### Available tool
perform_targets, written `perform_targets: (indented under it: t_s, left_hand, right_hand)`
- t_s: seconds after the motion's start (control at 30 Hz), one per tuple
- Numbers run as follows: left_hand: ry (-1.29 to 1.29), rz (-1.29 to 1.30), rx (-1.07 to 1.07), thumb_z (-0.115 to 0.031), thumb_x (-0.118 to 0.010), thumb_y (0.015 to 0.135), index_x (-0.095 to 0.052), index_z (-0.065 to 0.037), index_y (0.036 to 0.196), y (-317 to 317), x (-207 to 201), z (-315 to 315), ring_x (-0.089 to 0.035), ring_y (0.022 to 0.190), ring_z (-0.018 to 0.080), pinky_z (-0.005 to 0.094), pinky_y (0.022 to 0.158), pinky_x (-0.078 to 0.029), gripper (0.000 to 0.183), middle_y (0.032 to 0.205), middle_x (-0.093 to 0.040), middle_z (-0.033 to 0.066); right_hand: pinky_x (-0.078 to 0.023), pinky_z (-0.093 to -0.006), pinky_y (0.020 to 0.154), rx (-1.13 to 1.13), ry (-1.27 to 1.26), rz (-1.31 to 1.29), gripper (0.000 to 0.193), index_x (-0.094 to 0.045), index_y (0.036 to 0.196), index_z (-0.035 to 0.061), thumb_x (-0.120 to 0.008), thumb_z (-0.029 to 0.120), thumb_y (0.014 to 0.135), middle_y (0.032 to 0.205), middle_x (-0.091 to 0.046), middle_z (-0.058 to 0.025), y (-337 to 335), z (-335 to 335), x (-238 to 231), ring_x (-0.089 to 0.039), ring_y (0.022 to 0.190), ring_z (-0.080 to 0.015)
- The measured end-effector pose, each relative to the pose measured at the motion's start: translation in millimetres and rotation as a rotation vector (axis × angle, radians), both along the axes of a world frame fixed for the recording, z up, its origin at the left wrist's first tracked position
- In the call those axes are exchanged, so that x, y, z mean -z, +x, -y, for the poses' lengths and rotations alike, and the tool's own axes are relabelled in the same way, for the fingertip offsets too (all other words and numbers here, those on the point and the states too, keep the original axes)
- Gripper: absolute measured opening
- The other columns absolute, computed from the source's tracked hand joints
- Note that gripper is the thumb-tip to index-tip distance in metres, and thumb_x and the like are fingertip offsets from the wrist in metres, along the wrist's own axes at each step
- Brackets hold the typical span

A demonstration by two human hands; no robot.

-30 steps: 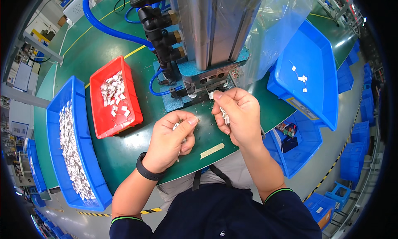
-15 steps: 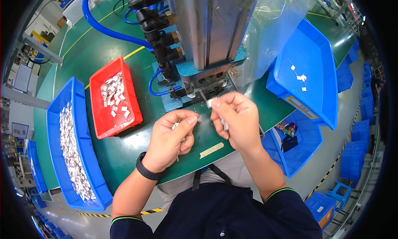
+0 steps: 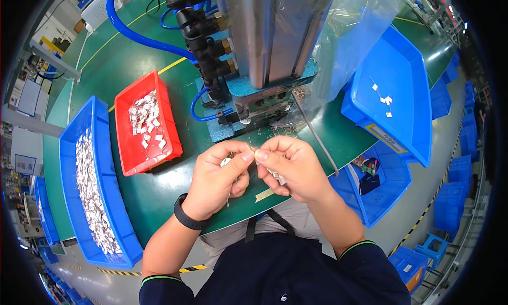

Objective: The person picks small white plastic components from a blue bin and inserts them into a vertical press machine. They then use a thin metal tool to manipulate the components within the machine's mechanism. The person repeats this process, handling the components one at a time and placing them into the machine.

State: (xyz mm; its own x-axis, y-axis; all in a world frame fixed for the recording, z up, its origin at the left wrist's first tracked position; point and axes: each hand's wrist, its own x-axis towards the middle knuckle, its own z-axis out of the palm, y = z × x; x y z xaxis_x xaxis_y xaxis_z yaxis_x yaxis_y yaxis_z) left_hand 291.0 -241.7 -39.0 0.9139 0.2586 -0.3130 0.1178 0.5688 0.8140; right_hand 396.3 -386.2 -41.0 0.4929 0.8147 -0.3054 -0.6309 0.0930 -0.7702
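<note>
My left hand (image 3: 218,173), with a black band at the wrist, is closed around small white square pieces with thin wires (image 3: 226,161). Wire ends poke out between its thumb and forefinger. My right hand (image 3: 296,170) is also closed, and more white pieces (image 3: 276,178) show under its curled fingers. The fingertips of both hands meet just in front of a machine with a tall metal body (image 3: 270,40) and a teal base (image 3: 221,129). What exactly is pinched between the fingertips is too small to make out.
On the left stand a red bin (image 3: 172,141) of white wired pieces and a long blue bin (image 3: 114,186) full of them. A blue tray (image 3: 402,66) at right holds a few. A metal rod (image 3: 317,138) angles past my right hand. Tape (image 3: 264,195) sticks to the green table (image 3: 159,199).
My right hand has moved left and slightly down to meet the left fingertips. The white piece at its fingertips no longer shows there. The left hand has barely moved.
</note>
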Motion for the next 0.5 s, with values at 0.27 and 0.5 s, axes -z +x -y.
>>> perform_targets:
  t_s: [0.27, 0.5]
  left_hand:
    - [-0.096, -0.064, -0.005, -0.019, -0.050, 0.098, -0.057, -0.002, 0.106, 0.7, -1.3, -4.7, -0.038, 0.042, 0.0083, 0.0219, 0.037, -0.026, 0.020, 0.071, -0.049, 0.0036]
    - [-0.113, -0.017, 0.086, -0.031, -0.040, 0.102, -0.055, 0.001, 0.113, 4.6, -5.0, -3.0, -0.039, 0.042, 0.0085, 0.0225, 0.037, -0.028, 0.036, 0.071, -0.050, 0.0037]
  right_hand:
    - [-0.030, -0.0195, 0.028, 0.370, -0.026, 0.491, 0.014, -0.053, 0.079, 0.0052, -0.056, 0.015, 0.088, 0.062, -0.056, -0.0063, 100.9, 92.1, -77.2, -0.045, 0.037, -0.0075]
    - [-0.048, -0.0248, 0.054, 0.447, -0.816, 1.337, 0.021, -0.058, 0.099, 0.0025, -0.064, 0.018, 0.086, 0.084, -0.064, -0.0075, 199.2, 140.1, -83.2, -0.061, 0.067, -0.0121]
